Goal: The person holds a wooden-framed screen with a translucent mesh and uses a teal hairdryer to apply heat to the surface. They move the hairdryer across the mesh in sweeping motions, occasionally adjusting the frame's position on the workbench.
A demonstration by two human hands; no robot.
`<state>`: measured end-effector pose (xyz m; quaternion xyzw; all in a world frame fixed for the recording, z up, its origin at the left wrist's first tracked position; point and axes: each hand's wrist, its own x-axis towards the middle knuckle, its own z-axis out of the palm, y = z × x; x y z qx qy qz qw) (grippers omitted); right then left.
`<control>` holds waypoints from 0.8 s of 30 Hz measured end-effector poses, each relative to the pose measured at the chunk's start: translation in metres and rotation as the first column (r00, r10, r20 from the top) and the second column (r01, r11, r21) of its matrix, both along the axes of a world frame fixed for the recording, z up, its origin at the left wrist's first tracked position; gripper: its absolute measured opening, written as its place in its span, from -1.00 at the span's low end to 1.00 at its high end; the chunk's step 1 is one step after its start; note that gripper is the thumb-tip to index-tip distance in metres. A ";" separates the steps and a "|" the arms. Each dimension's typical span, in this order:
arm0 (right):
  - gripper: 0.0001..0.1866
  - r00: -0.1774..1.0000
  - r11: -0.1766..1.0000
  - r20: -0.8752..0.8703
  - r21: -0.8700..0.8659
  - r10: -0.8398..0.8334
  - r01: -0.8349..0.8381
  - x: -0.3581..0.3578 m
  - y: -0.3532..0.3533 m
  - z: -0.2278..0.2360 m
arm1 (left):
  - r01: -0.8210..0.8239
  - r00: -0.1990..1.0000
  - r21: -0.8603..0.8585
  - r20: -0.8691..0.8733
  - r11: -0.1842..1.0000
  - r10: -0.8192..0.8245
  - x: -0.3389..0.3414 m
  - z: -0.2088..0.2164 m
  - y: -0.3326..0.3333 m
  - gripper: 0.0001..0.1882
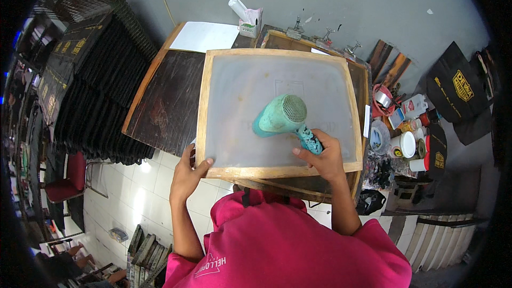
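Note:
A wooden screen-printing frame (280, 173) with grey mesh (240, 82) lies tilted over the dark table in front of me. My left hand (188, 173) grips its near left corner, thumb on top of the wood and fingers round the outer side. In my right hand (326, 160) is a turquoise hair dryer (280, 114), held by its paint-flecked handle over the mesh. The dryer's round vent grille faces up and its nozzle points down to the left. Faint outlined shapes show in the mesh beyond the dryer. My left fingertips are partly hidden by the frame.
Behind the frame are metal hinge clamps (325, 37), a white sheet (205, 36) and a small box (250, 22). Tubs and bottles (402, 145) crowd the right side. Tall stacks of black bags (101, 85) stand left, near a red chair (66, 178).

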<state>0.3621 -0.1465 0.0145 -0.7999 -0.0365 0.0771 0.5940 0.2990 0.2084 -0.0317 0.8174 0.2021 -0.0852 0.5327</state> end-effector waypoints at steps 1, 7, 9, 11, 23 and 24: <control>-0.59 1.000 1.000 0.003 -0.015 0.013 -0.013 -0.001 0.003 0.002 | -0.018 0.999 0.022 0.028 1.000 0.018 0.003 -0.003 -0.003 -0.12; -0.57 0.994 0.995 0.076 -0.073 0.074 -0.069 -0.009 0.008 0.000 | -0.054 0.995 0.024 0.085 0.998 0.052 0.018 -0.001 -0.017 -0.14; -0.57 0.996 0.997 0.063 -0.040 0.065 -0.063 -0.012 0.006 0.001 | -0.062 0.990 0.008 0.126 0.998 0.061 0.022 -0.013 -0.014 -0.15; -0.57 0.998 0.999 0.036 -0.026 0.045 -0.044 -0.016 0.000 0.002 | -0.063 0.983 -0.005 0.174 0.998 0.063 0.027 -0.018 -0.013 -0.15; -0.66 0.942 0.941 -0.016 -0.060 -0.335 0.334 -0.053 -0.082 0.006 | -0.141 0.979 -0.268 0.104 0.953 0.174 0.046 -0.025 -0.012 -0.23; -0.71 0.925 0.922 0.051 -0.070 -0.378 0.380 -0.056 -0.088 0.003 | -0.143 0.979 -0.280 0.100 0.949 0.177 0.048 -0.030 -0.009 -0.23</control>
